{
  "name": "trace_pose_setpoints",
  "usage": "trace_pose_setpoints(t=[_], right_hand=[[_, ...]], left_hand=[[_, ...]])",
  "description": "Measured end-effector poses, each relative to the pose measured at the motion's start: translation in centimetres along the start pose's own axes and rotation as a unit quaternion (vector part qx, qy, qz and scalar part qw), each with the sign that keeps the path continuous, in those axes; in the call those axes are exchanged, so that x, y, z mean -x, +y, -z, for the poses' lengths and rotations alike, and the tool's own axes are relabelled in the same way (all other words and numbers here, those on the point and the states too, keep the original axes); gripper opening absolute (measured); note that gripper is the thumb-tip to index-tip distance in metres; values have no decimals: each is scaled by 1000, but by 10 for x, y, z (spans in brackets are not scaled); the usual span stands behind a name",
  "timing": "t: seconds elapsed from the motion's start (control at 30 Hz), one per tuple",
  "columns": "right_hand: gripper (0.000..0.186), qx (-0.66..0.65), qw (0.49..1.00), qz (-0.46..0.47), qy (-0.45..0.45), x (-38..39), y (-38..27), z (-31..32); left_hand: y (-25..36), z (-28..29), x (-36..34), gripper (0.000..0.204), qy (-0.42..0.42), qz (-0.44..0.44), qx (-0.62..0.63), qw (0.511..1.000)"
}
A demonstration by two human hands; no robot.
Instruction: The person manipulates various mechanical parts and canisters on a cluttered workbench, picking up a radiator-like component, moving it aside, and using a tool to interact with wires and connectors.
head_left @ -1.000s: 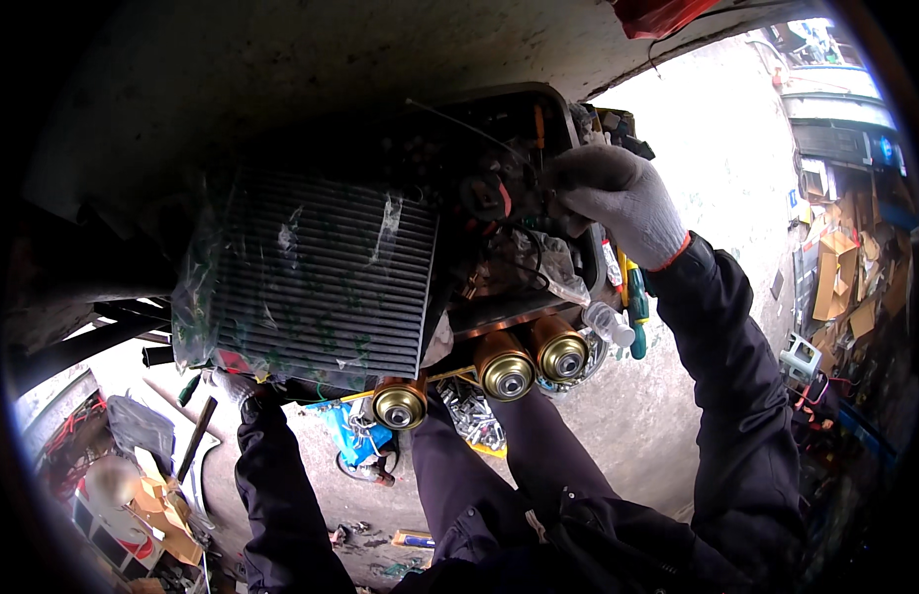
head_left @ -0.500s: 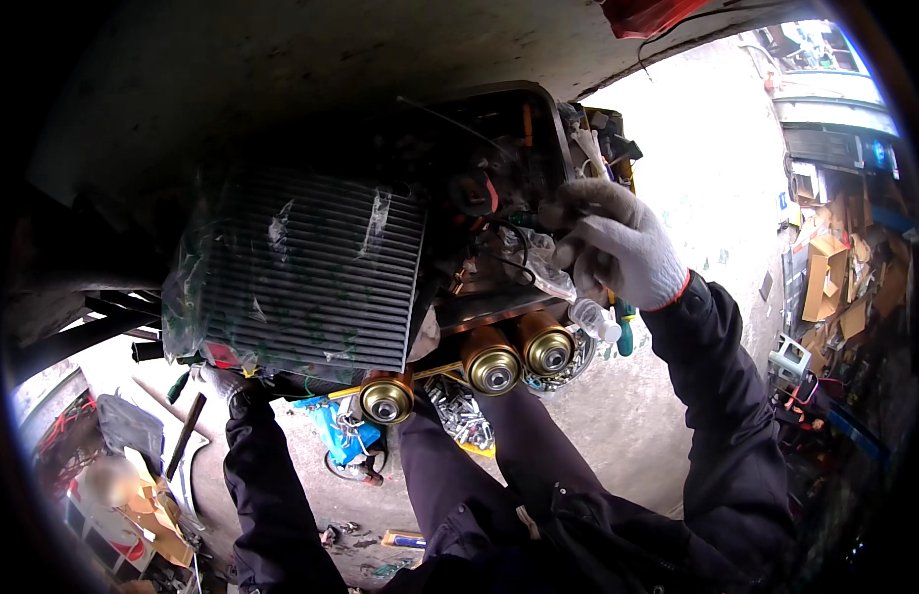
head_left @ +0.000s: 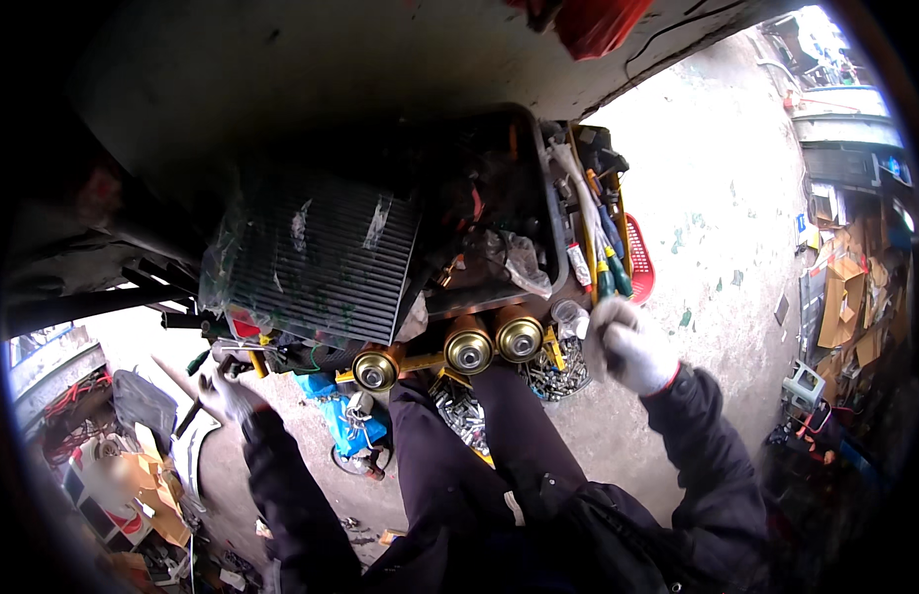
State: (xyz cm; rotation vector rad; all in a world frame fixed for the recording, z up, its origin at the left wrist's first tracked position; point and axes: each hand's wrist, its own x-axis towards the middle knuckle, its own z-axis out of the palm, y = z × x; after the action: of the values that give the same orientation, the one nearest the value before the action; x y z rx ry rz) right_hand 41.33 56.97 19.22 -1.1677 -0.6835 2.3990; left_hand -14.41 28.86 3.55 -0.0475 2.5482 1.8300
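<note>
My right hand [head_left: 632, 348], in a pale glove with darkened fingers, is raised off the right end of the tool cart. Its fingers are curled in and slightly blurred; whatever they hold, if anything, is hidden. Close to it are a clear plastic container [head_left: 570, 317] and green-handled screwdrivers [head_left: 615, 275]. My left hand [head_left: 232, 398], also gloved, is low beside the cart's left end, fingers apart, below a metal tool [head_left: 246, 346]. Between the hands, a pleated filter [head_left: 321, 262] in clear plastic lies over the dark tray [head_left: 558, 233]. Three gold-bottomed spray cans [head_left: 469, 352] line the cart's front edge.
A large pale panel [head_left: 311, 59] overhangs the cart, with a red cloth or bag [head_left: 603, 28] on it. A red basket [head_left: 638, 259] hangs at the cart's right. Loose metal parts [head_left: 464, 416] lie below. Cardboard boxes [head_left: 840, 302] are piled far right.
My right hand has left the tray, moving down towards me, its fingers now curled tighter. My left hand has come out from the cart's left edge into fuller view. The head view has shifted.
</note>
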Motion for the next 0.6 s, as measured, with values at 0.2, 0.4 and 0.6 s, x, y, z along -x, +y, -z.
trace_pose_setpoints(t=[0.2, 0.4, 0.6], right_hand=[[13, -177, 980, -88, -12, 53, 89, -1], [13, -260, 961, -70, -63, 93, 122, -25], [15, -189, 982, -14, 17, 125, 84, 0]], left_hand=[[163, -32, 202, 10, -340, 159, 130, 918], [175, -184, 295, 25, -590, 296, 190, 726], [216, -156, 320, 57, -523, 445, 300, 662]])
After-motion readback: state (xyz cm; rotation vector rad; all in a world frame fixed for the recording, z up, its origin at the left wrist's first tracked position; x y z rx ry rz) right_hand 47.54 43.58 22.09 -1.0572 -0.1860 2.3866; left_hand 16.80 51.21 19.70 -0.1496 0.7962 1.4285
